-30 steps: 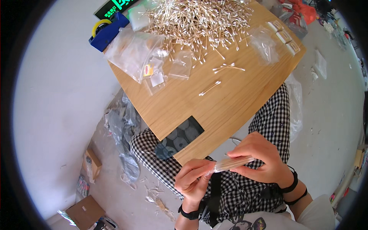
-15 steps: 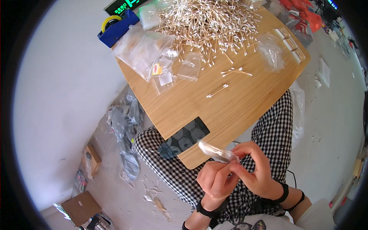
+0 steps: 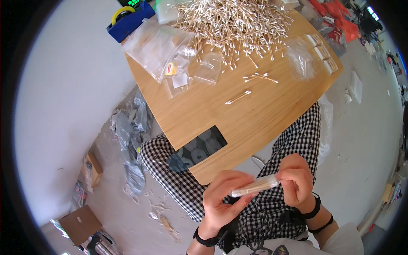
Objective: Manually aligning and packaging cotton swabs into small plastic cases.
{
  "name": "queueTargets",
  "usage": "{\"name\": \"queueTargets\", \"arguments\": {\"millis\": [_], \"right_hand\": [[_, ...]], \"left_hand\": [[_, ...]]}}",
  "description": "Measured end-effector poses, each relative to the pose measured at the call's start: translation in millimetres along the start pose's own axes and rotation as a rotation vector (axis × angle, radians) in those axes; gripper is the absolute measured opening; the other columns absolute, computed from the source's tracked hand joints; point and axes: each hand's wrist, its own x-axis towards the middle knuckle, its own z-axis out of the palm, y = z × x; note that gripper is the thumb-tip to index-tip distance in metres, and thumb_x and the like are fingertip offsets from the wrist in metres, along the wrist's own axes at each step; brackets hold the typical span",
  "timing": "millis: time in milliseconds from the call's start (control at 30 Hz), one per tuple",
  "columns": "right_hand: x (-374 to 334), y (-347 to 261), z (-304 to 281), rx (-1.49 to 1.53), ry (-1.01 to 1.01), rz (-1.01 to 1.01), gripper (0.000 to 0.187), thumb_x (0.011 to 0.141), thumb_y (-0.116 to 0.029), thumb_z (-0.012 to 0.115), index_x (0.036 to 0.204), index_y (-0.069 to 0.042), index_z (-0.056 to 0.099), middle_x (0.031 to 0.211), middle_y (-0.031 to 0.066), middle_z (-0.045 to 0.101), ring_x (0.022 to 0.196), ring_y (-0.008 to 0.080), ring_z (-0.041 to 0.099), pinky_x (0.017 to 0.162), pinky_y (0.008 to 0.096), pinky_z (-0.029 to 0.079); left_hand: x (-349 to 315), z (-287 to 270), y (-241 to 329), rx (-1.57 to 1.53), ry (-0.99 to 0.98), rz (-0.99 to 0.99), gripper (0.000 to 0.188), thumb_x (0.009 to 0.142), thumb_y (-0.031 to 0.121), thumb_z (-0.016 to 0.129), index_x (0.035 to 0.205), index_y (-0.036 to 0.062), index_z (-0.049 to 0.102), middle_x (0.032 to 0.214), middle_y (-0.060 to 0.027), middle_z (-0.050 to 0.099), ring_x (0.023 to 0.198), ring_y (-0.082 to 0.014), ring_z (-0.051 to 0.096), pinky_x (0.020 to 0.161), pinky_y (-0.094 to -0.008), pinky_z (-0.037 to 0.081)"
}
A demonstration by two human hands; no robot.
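Between my hands, over my lap, is a small clear plastic bag of cotton swabs. The fingers and thumb of my left hand grip its left end, slightly smeared by motion. At the other end, my right hand pinches the bag's right edge with curled fingers. Beyond them on the wooden table, a pair of cotton swabs lies side by side. Farther off are a few crossed swabs, and at the far edge a big heap of cotton swabs.
A blue tape dispenser and clear plastic bags occupy the far left. Another clear bag and several small white packs lie at the right. A dark patterned sheet hangs over the near left edge. Grey plastic litters the floor.
My hands have moved apart and the bag now lies nearly level between them. My left hand has shifted from the bag's right end to its left end. The view has shifted slightly.
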Motion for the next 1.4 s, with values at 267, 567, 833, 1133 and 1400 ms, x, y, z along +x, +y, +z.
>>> {"name": "queueTargets", "arguments": {"millis": [267,567,833,1133,1400], "right_hand": [[-22,8,-3,0.141,0.078,-0.114,0.025,0.081,-0.026,0.077,0.083,-0.007,0.062,0.074,0.0036,0.056,0.057,0.0215,0.055,0.049,0.034,0.042],[-19,4,-23,0.014,-0.134,0.029,0.03,0.082,-0.031,0.075,0.078,-0.006,0.061,0.068,0.0037,0.06,0.053,0.0217,0.057,0.045,0.033,0.042],[-25,8,-20,-0.008,-0.074,-0.176,0.031,0.086,-0.032,0.071,0.077,-0.006,0.059,0.072,0.0044,0.06,0.054,0.0217,0.057,0.047,0.0332,0.044],[-33,-2,-9,0.016,0.075,0.237,0.005,0.092,-0.004,0.057,0.088,0.0,0.058,0.079,0.0078,0.062,0.062,0.0154,0.059,0.055,0.0253,0.046],[-27,-4,-7,0.06,0.09,0.273,0.004,0.089,-0.002,0.06,0.088,0.001,0.058,0.076,0.0071,0.062,0.057,0.014,0.057,0.05,0.0243,0.044]], "left_hand": [[-6,8,5,-0.186,-0.091,-0.046,0.028,0.075,0.005,0.078,0.101,-0.0026,0.072,0.098,-0.0158,0.067,0.091,-0.0253,0.065,0.076,-0.0335,0.052],[-14,9,0,-0.258,-0.099,-0.17,0.035,0.074,0.003,0.081,0.107,0.0024,0.071,0.102,-0.0106,0.067,0.09,-0.0203,0.066,0.077,-0.0308,0.054],[-15,9,-4,-0.279,-0.109,-0.103,0.037,0.071,0.001,0.082,0.107,0.0025,0.071,0.102,-0.0111,0.068,0.091,-0.0213,0.066,0.079,-0.0302,0.053],[-18,13,4,-0.365,-0.079,-0.297,0.033,0.071,-0.006,0.079,0.101,-0.0068,0.067,0.098,-0.0154,0.066,0.092,-0.0225,0.063,0.095,-0.0445,0.054],[-21,9,1,-0.414,-0.059,-0.309,0.034,0.074,-0.003,0.079,0.107,-0.0029,0.067,0.102,-0.0111,0.067,0.095,-0.0201,0.063,0.082,-0.0293,0.051]]}}
